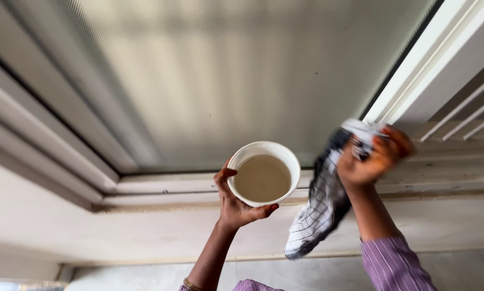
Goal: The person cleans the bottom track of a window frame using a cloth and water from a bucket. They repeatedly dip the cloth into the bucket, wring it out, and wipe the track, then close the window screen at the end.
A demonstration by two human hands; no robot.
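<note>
My left hand (235, 202) holds a white bowl (264, 172) from below and by its rim; the bowl holds cloudy, yellowish water. My right hand (372, 156) grips a black-and-white checked cloth (317, 207) bunched at the top, with the rest hanging down beside my forearm. That hand is blurred and pressed near the lower right corner of a frosted glass window pane (220, 81). Both arms reach up, with purple striped sleeves at the elbows.
The window frame (145, 186) and its white sill run under the pane. A second frame with white bars (463, 108) stands at the right. A pale wall (91, 226) lies below the sill.
</note>
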